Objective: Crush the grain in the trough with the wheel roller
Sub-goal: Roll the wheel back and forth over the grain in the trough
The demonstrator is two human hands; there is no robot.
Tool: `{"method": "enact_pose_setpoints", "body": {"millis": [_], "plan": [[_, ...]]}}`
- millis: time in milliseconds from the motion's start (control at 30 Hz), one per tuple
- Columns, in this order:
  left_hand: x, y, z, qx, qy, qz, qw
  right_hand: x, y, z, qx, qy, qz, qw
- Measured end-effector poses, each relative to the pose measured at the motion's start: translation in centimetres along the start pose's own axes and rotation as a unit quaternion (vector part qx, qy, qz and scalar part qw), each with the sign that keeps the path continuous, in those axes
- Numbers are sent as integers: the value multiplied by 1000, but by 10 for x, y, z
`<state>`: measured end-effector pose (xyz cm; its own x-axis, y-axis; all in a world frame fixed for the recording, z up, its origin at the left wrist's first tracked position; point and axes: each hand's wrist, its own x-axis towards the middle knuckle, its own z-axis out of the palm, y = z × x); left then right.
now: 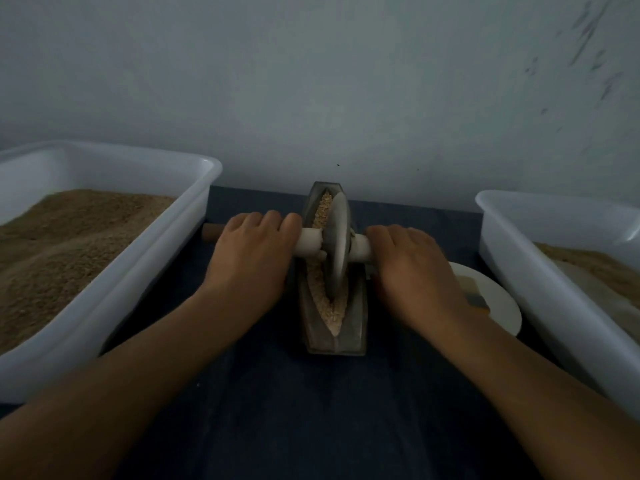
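White tubs (194,188) flank the trough (356,317); plate (498,299) beside right hand (412,268).

I am counting two white plastic tubs (194,216) (512,258) of brown grain, one grey metal trough (356,317), one grey disc-shaped wheel roller (337,244), one white round plate (498,306) — and my two hands (249,258) (415,271).
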<state>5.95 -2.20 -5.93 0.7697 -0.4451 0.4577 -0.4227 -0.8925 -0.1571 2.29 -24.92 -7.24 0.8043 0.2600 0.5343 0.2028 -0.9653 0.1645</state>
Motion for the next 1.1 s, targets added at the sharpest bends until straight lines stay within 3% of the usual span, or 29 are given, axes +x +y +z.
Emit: {"method": "enact_pose_setpoints", "body": {"millis": [433, 867, 1100], "plan": [[96, -15, 29, -1, -42, -49, 998, 81, 30, 32, -27, -98, 52, 993], [38, -8, 19, 27, -43, -43, 998, 38, 9, 16, -44, 8, 19, 999], [-1, -9, -11, -55, -24, -7, 998, -13, -4, -17, -14, 6, -11, 1000]]}}
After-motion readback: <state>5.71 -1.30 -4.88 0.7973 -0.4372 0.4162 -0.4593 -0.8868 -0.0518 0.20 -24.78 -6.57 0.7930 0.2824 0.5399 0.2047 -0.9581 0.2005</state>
